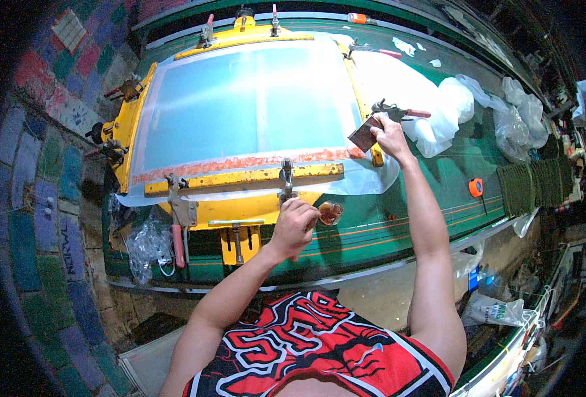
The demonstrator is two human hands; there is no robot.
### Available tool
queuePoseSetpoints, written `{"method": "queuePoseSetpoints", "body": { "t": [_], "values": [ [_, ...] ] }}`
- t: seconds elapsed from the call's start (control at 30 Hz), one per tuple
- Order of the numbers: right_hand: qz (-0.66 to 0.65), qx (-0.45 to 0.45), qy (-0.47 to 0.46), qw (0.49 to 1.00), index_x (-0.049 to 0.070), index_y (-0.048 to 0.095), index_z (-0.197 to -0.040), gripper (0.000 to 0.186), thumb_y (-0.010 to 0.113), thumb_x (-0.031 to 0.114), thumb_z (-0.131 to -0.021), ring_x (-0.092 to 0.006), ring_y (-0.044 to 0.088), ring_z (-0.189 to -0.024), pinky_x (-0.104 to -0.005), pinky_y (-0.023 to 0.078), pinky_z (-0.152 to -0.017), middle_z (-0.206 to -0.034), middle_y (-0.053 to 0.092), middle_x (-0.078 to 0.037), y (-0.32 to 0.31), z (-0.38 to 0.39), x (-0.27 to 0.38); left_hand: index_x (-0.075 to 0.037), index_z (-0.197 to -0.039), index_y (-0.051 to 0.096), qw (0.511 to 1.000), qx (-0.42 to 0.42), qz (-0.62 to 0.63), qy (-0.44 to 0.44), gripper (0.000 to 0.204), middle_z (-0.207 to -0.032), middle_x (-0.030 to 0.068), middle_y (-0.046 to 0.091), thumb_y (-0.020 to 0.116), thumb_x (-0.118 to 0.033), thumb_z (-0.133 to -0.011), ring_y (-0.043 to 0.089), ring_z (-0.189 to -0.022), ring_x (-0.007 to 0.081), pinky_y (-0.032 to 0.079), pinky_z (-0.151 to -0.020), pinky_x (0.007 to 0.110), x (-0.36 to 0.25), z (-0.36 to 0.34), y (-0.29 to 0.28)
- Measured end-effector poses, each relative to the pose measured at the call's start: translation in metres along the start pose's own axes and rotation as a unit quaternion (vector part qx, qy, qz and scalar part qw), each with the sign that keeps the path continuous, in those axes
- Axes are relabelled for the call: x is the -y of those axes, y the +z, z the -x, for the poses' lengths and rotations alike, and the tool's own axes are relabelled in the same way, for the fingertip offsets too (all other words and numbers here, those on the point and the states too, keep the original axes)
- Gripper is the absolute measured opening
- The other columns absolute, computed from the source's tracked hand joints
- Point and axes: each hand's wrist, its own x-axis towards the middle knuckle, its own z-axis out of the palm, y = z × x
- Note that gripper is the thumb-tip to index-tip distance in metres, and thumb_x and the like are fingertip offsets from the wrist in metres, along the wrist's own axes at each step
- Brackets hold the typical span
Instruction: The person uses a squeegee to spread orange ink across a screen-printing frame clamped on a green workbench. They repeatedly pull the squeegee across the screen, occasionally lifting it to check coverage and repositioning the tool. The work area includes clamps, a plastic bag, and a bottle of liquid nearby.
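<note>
Screen frame clamped down, scraper card at the corner, little jar at the front edge

One yellow screen frame (240, 177) is laid flat on the green table (438, 192), and one small brownish card (364, 135) is pinched shut in the right hand (391, 131) right at the frame's near right corner, touching the orange strip (240, 162) that runs along the mesh. The card is probably thin and stiffish, so it's best held by its back edge; the mesh looks taut and easily punctured. One small round jar (330, 212), maybe glass though it's blurry, is sat on the table just beside the left hand (294, 225), whose fingers are curled closed, seemingly on nothing. One orange tape measure (476, 187) is parked well apart, and crumpled clear plastic (511, 119) is piled beyond.
</note>
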Motion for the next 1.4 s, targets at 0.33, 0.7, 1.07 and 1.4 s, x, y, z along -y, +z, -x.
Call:
{"method": "queuePoseSetpoints", "body": {
  "t": [0.33,0.7,1.07,1.4],
  "values": [
    [-0.001,-0.056,0.141,0.988,0.011,0.061,-0.134,0.05,0.062,0.022,-0.086,-0.0394,0.069,-0.112,-0.0455,0.053,-0.097,-0.118,0.071,-0.024,0.003,0.019,0.003,-0.008,-0.097,0.072,1.0,-0.006,0.011,-0.007,0.021,-0.096,0.0069,0.071,0.072,-0.003,-0.076,0.064,-0.102,0.0267,0.042,-0.104,0.044,-0.003,0.0,-0.002],
    [0.014,-0.1,0.146,0.984,0.007,0.061,-0.126,0.038,0.061,0.025,-0.092,-0.0417,0.07,-0.105,-0.0483,0.054,-0.092,-0.109,0.072,-0.026,0.038,0.013,-0.01,-0.008,-0.097,0.072,1.0,-0.005,0.011,-0.006,0.023,-0.096,0.0066,0.071,0.072,-0.003,-0.075,0.063,-0.103,0.027,0.042,-0.103,0.045,-0.002,0.0,-0.002],
    [-0.041,-0.164,0.128,0.977,0.008,0.055,-0.12,0.028,0.059,0.018,-0.094,-0.0459,0.069,-0.096,-0.0537,0.054,-0.083,-0.103,0.071,-0.025,0.058,-0.003,-0.016,-0.008,-0.095,0.072,1.0,-0.011,0.007,-0.001,0.021,-0.095,0.0063,0.071,0.071,-0.003,-0.076,0.064,-0.101,0.0267,0.042,-0.102,0.043,-0.001,0.0,0.001],
    [-0.095,-0.099,0.066,0.988,0.004,0.058,-0.126,0.04,0.065,0.014,-0.089,-0.0366,0.072,-0.105,-0.0455,0.055,-0.091,-0.109,0.073,-0.023,0.001,0.002,0.006,-0.008,-0.096,0.073,1.0,-0.009,0.011,-0.009,0.019,-0.095,0.0062,0.071,0.071,-0.004,-0.077,0.064,-0.102,0.0263,0.042,-0.103,0.044,-0.003,-0.001,-0.001]
  ]
}}
